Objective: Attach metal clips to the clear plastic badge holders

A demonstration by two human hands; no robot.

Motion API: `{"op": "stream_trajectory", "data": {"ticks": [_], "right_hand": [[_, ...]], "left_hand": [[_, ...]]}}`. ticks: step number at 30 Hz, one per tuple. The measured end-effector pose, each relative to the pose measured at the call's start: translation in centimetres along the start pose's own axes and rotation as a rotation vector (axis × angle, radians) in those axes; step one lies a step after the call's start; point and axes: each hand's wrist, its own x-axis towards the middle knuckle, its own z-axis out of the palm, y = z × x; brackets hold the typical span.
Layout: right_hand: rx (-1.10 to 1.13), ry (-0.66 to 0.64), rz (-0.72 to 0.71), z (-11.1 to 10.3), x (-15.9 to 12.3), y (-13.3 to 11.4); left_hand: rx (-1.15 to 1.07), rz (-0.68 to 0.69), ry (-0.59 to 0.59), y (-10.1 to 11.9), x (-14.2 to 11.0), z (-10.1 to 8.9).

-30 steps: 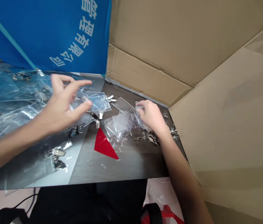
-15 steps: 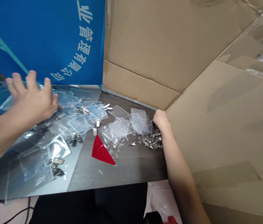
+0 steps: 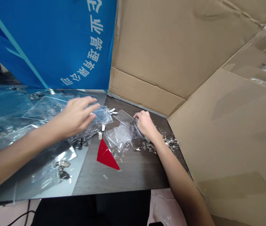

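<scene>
My left hand (image 3: 80, 114) is held over the left pile of clear plastic badge holders (image 3: 43, 108), its fingers spread and nothing visible in them. Metal clips (image 3: 64, 164) are attached among these holders. My right hand (image 3: 145, 123) is over clear plastic sleeves (image 3: 122, 133) on the dark table, fingers curled together; whatever is between them is hidden. Just beyond its wrist lies a heap of loose metal clips (image 3: 170, 142). Between the two hands and nearer to me, a red triangular piece (image 3: 107, 155) lies flat.
A blue panel with white characters (image 3: 76, 44) stands behind the table (image 3: 128, 175). Large cardboard sheets (image 3: 152, 47) rise at the back and right side. Small clear strips (image 3: 105, 176) are scattered around the red piece. A black cable (image 3: 22, 216) hangs below the front edge.
My left hand has swung right across the badge holders. My right hand has moved left from the clip heap to the clear sleeves. The camera view has shifted slightly.
</scene>
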Motion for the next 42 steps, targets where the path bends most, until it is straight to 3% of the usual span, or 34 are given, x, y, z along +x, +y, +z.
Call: {"op": "stream_trajectory", "data": {"ticks": [4, 10, 15, 25, 35, 42], "right_hand": [[0.018, -0.043, -0.09, 1.3, -0.4, -2.5], [0.024, -0.055, -0.046, 1.4, -0.1, -3.1], [-0.014, -0.081, -0.054, 1.0, 0.0, -3.2], [-0.132, -0.1, -0.227, -0.3, -0.8, -4.4], [-0.056, -0.056, -0.048, 1.7, -0.6, -3.9], [-0.053, -0.084, -0.122, 1.6, 0.3, -3.9]], "left_hand": [[-0.088, 0.2, -0.175, 1.4, -0.4, 2.5], [-0.118, 0.132, -0.26, 1.9, -0.7, 3.1], [-0.075, 0.095, -0.239, 1.9, -0.3, 2.7], [-0.028, 0.035, -0.181, 1.5, 0.0, 2.9], [-0.001, 0.051, -0.211, 2.1, 0.1, 2.5], [-0.028, 0.08, -0.204, 2.5, 0.2, 2.5]]}}
